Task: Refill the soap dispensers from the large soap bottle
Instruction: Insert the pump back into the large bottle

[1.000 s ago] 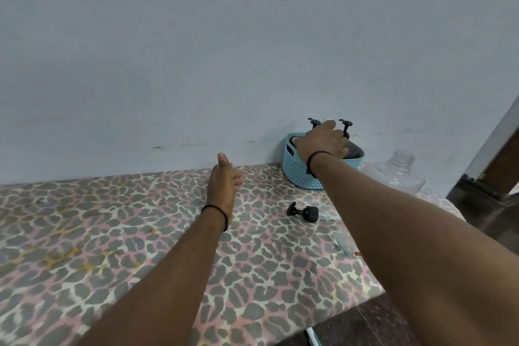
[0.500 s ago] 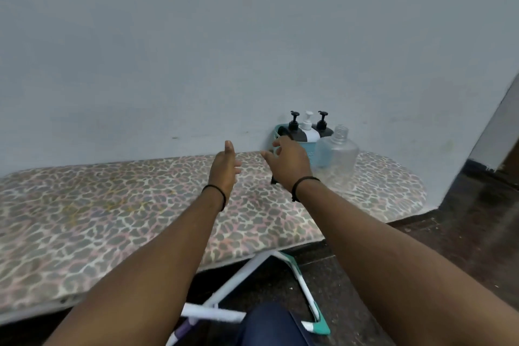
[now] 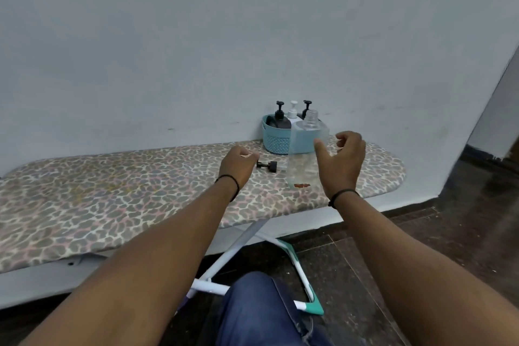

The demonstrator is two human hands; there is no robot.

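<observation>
A large clear soap bottle [image 3: 304, 146] stands uncapped on the leopard-print ironing board [image 3: 112, 182], in front of a blue basket [image 3: 274, 140]. The basket holds a black dispenser [image 3: 279, 118], a white dispenser [image 3: 293, 111] and a second black dispenser [image 3: 305, 107]. A black pump cap [image 3: 267, 165] lies on the board left of the bottle. My right hand [image 3: 342, 161] hovers just right of the bottle, thumb and fingers spread in a curve, holding nothing. My left hand [image 3: 238, 164] hangs above the board beside the pump cap, fingers loosely curled and empty.
The board stands against a pale blue wall [image 3: 196, 36]. Its white and teal legs [image 3: 300, 270] reach over the dark floor [image 3: 463, 205] below. My knee in blue jeans [image 3: 261, 312] is under the front edge. A small brown mark [image 3: 302, 185] shows by the bottle's base.
My head has pulled back from the board. My right hand left the basket and came round to the right of the large bottle. My left hand's fingers have curled in.
</observation>
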